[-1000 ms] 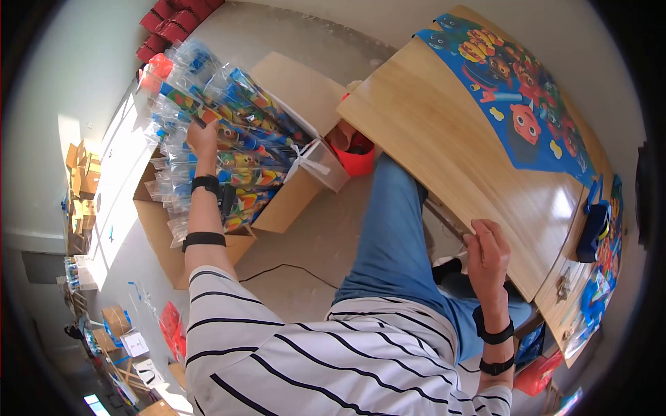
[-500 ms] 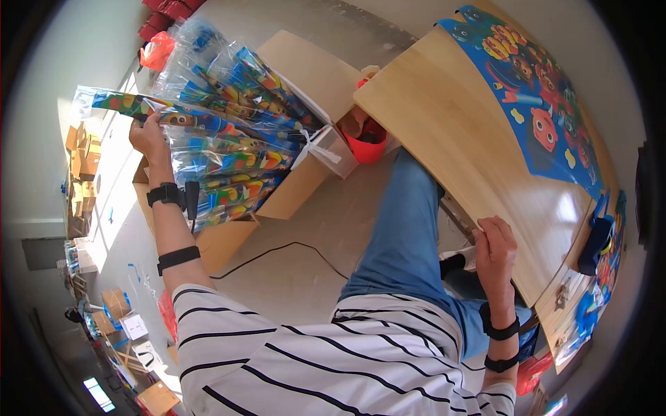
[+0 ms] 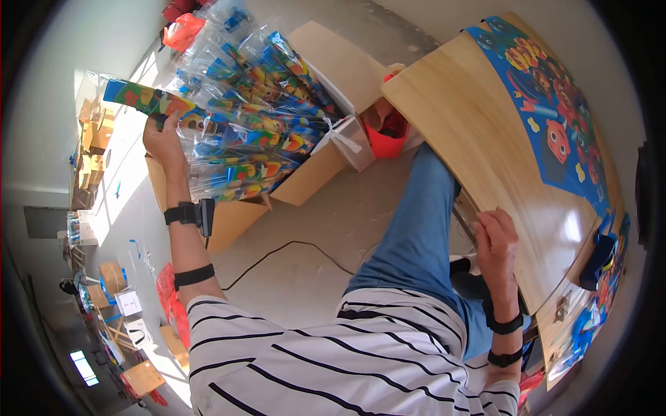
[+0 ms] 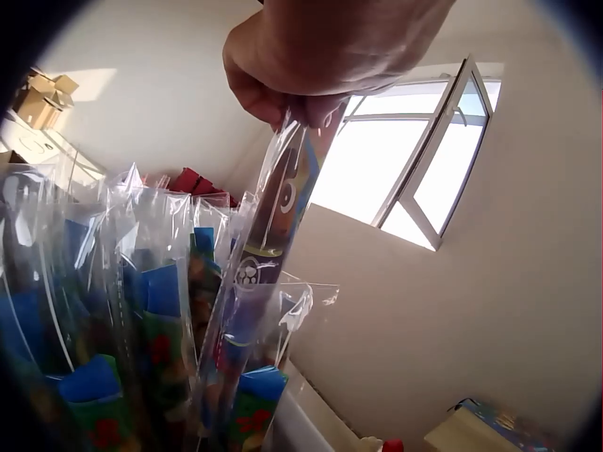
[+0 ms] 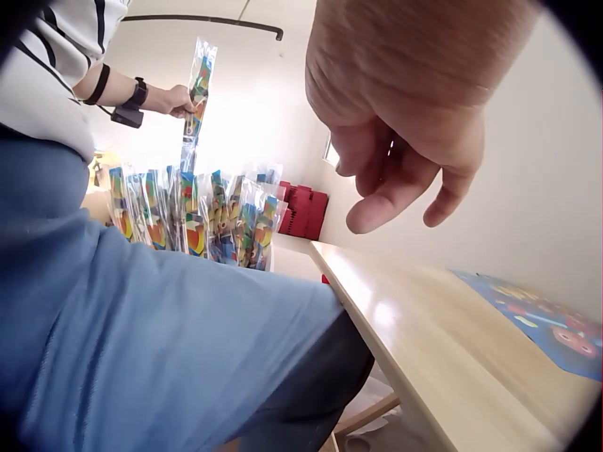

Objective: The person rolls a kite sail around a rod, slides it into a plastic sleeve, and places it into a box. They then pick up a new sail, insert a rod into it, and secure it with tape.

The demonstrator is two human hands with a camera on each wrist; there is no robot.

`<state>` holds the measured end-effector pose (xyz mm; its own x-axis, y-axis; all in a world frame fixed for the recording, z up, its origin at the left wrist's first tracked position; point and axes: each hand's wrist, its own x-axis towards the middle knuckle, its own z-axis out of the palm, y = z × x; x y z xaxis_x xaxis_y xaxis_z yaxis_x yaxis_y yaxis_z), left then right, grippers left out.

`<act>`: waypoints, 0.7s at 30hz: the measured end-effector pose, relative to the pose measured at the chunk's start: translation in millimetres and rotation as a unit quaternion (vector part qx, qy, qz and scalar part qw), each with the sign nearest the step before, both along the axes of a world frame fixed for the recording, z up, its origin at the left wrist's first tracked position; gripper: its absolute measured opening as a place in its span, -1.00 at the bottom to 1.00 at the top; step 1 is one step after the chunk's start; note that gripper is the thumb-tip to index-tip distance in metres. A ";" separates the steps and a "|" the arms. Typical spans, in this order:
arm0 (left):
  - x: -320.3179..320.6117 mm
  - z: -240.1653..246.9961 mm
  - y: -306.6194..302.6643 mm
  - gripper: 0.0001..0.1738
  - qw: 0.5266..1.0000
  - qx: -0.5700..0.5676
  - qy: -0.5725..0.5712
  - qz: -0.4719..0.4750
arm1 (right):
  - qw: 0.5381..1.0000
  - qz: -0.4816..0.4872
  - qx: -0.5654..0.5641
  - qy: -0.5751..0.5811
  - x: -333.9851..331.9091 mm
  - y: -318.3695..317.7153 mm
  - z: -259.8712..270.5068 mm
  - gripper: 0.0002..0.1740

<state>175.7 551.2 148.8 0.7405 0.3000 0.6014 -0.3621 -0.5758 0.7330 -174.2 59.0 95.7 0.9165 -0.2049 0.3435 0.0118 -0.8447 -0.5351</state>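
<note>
The left hand (image 3: 165,144) pinches a long, flat colourful package in clear film (image 3: 142,97), raised above the other packages. In the left wrist view the fingers grip this package (image 4: 273,207) near its upper part, and it stands nearly upright. Several similar packages (image 3: 243,118) stand packed in a cardboard box (image 3: 236,223). Over the table's near edge hangs the right hand (image 3: 497,243), holding nothing, with its fingers loosely bent; the right wrist view shows the same hand (image 5: 400,122) above the table top.
A wooden table (image 3: 458,104) on the right carries a blue cartoon sheet (image 3: 555,132) and a dark blue item (image 3: 598,262). A red container (image 3: 386,142) stands between box and table. A black cable (image 3: 277,247) crosses the floor. Boxes lie at far left.
The left hand has drawn one package up and leftward out of the bunch, then moved slightly. The head view has shifted. The right hand stays near the table edge.
</note>
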 end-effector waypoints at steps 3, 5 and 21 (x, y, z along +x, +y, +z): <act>-4.7 0.1 -6.3 -0.80 0.999 -0.033 -0.026 -0.004 | 1.000 -0.022 0.007 0.013 -13.6 -6.2 3.3 -0.85; -10.9 9.0 -10.6 -0.84 0.997 -0.062 -0.037 -0.013 | 0.999 -0.040 0.025 0.018 -20.3 -8.4 0.7 -0.85; -6.8 -160.4 12.9 -0.71 0.936 -0.152 0.307 -0.084 | 0.999 -0.041 -0.016 0.023 -25.9 -8.2 -4.5 -0.88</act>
<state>168.9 564.1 -11.6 0.9706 0.2361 -0.0475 0.1147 -0.2795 0.9533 -200.1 50.9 91.2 0.9126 -0.2685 0.3083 -0.0819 -0.8590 -0.5055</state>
